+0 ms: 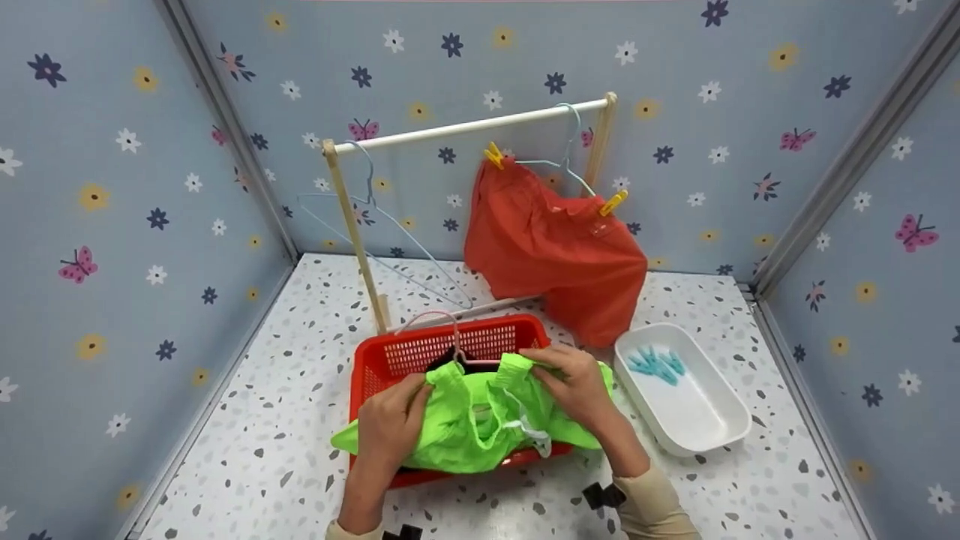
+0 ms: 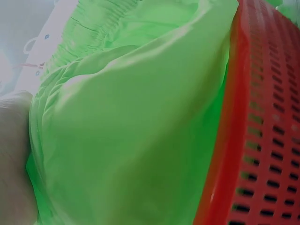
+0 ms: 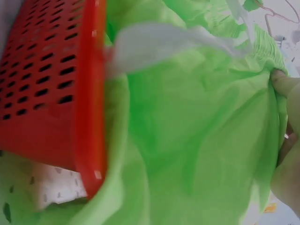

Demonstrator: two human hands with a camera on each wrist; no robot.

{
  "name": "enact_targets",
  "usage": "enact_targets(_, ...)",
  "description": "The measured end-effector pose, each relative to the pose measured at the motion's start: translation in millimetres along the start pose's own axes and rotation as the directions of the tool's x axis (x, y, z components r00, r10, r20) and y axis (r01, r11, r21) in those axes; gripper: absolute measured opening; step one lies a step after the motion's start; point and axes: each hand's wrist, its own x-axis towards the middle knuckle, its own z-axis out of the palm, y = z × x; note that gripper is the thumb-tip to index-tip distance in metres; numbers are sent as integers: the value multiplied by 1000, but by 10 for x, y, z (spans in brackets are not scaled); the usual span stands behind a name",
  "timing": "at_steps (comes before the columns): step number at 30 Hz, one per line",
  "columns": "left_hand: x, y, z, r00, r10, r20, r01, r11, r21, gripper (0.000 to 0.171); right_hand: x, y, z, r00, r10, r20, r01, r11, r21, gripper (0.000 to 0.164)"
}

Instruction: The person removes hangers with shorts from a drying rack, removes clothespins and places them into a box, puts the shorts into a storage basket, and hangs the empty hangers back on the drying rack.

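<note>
Bright green shorts [image 1: 450,442] with a gathered elastic waistband and a white drawstring [image 1: 534,435] are spread over the red basket [image 1: 375,346]. At the waistband's left side, my left hand [image 1: 391,420] pinches the fabric between thumb and fingers. My right hand [image 1: 574,382] pinches the waistband on the other side. A pink hanger [image 1: 456,330] stands with its hook above the basket, just behind the waistband; its lower part is mostly hidden. In the right wrist view the right thumb presses the gathered green cloth [image 3: 201,117]. The left wrist view shows mostly green cloth [image 2: 126,126] beside the basket's rim.
Behind the basket stands a rack with a white rail [image 1: 465,127]. An unloaded blue hanger [image 1: 375,202] and red shorts [image 1: 555,255] on another hanger, held by yellow clips [image 1: 613,202], hang there. A white tub [image 1: 705,412] with several teal clothespins [image 1: 657,365] sits right.
</note>
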Motion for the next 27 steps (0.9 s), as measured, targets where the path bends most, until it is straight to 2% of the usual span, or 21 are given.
enact_targets(4, 3, -58, -39, 1000, 17, -3, -17, 1000, -9, 3, -17, 13, -23, 999, 24, 21, -25, 999, 38, 31)
enact_targets(10, 0, -128, -108, 999, 28, -17, -28, 1000, 0, 6, -96, 10, -137, 996, 59, -69, -57, 998, 33, 32)
enact_targets(17, -18, -189, -190, 998, 23, -57, -24, 999, -20, 8, -37, -187, -337, 986, 87, -140, -79, 995, 63, 24)
enact_targets(27, 96, -228, -246, 997, 23, -79, -27, 998, -49, 6, -91, -111, -471, 965, 175, -197, -167, 984, 58, 24)
